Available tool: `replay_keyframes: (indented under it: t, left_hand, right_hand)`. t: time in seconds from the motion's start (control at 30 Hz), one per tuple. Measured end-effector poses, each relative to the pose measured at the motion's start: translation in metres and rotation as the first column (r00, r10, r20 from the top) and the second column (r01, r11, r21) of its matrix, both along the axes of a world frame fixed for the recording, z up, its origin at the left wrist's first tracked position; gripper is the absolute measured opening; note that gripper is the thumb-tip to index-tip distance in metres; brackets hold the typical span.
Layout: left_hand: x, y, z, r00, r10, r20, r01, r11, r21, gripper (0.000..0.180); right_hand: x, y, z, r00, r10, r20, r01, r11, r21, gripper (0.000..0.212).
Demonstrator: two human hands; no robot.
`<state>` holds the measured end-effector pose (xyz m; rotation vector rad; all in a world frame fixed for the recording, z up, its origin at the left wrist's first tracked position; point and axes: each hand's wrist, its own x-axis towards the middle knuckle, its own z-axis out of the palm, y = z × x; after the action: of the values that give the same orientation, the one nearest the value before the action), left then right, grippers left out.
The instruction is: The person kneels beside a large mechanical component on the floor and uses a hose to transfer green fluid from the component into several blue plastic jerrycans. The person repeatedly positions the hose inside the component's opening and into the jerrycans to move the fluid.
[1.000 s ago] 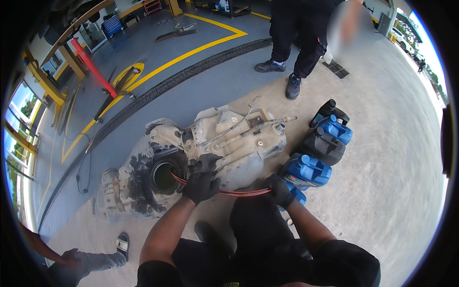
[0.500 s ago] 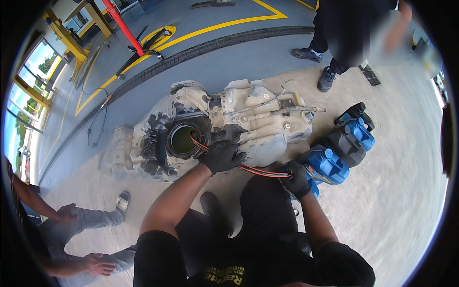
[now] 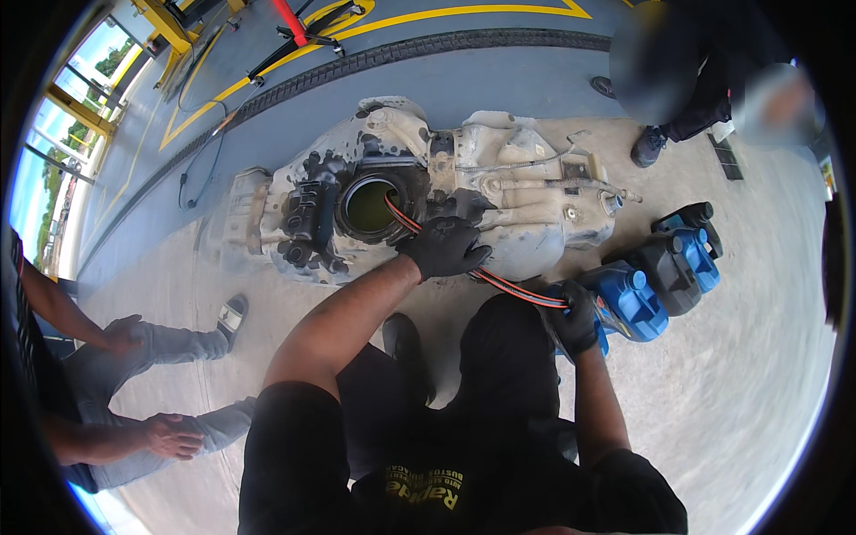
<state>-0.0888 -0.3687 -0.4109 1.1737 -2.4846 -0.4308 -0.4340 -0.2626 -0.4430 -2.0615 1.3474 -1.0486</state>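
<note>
Over fuel tank (image 3: 526, 253), L hand (image 3: 448, 248) curled round red-striped hose (image 3: 519, 291), R hand (image 3: 580, 323) fisted on it nr blue jug (image 3: 638, 310); view's shifted, grips same, so hose still in tank.

The gloves (image 3: 446, 248) are black; the hose (image 3: 520, 290) is striped orange-red and black. The pale beige-grey tank (image 3: 443, 169) is blotched black, its liquid (image 3: 367, 210) murky green. Jugs (image 3: 637, 308) at right are blue and black; the floor (image 3: 481, 76) at top is blue-grey, yellow-lined.
</note>
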Motion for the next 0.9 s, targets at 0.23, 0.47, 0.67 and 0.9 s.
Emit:
replay_keyframes:
  t: [0.23, 0.47, 0.67, 0.9]
  left_hand:
    - [-0.004, -0.003, 0.012, 0.991, 0.018, 0.136, -0.043, 0.982, 0.184, 0.044]
    - [-0.007, 0.002, 0.018, 0.981, 0.065, 0.185, -0.103, 0.974, 0.2, 0.056]
    - [-0.011, 0.004, 0.035, 0.976, 0.063, 0.207, -0.112, 0.966, 0.233, 0.055]
    - [-0.005, 0.006, 0.014, 0.982, 0.119, 0.146, -0.139, 0.982, 0.131, 0.054]
  right_hand:
    - [-0.003, 0.0, -0.007, 1.0, 0.0, -0.026, -0.002, 0.998, -0.06, 0.018]
    - [-0.002, -0.003, -0.01, 0.999, 0.027, 0.035, -0.024, 0.997, -0.067, 0.026]
    - [-0.004, -0.001, -0.014, 1.0, -0.005, 0.029, 0.007, 0.998, -0.066, 0.033]
    - [-0.002, -0.002, -0.013, 0.999, -0.003, 0.042, 0.004, 1.0, -0.019, 0.033]
